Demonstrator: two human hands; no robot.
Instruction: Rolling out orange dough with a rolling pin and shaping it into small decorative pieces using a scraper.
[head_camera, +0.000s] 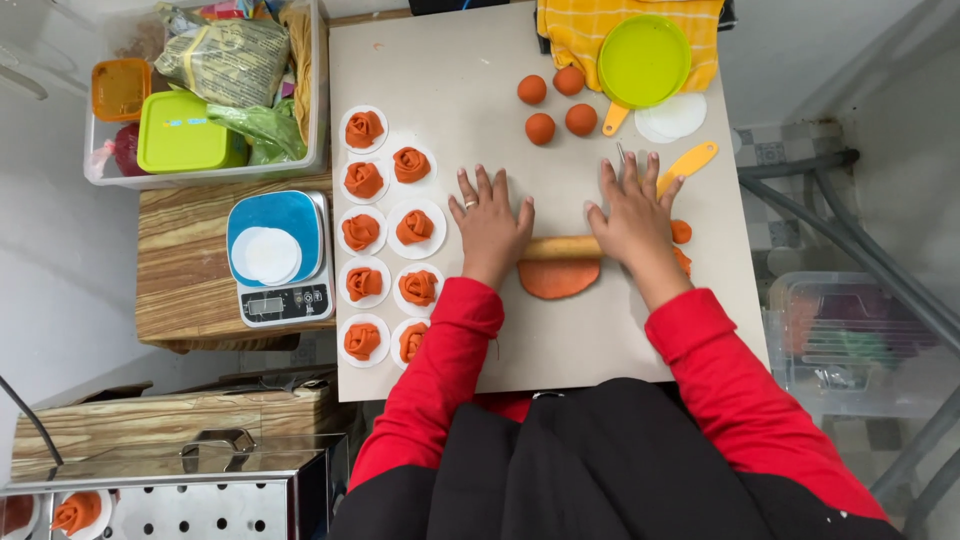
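Note:
My left hand (490, 222) and my right hand (632, 212) lie flat, fingers spread, on a wooden rolling pin (560, 247). The pin rests across a flattened piece of orange dough (557, 279) on a beige board (450, 90). Left of my hands, several orange dough roses (363, 180) sit on small white paper rounds in two columns. Several orange dough balls (560, 103) lie farther up the board. A ring is on my left hand.
A green round lid (644, 60) on a yellow cloth, white paper rounds (675, 117) and a yellow scraper (688, 160) lie near the far right. A kitchen scale (279, 257) and a clear bin of supplies (205, 90) stand to the left. A metal steamer (190, 495) is lower left.

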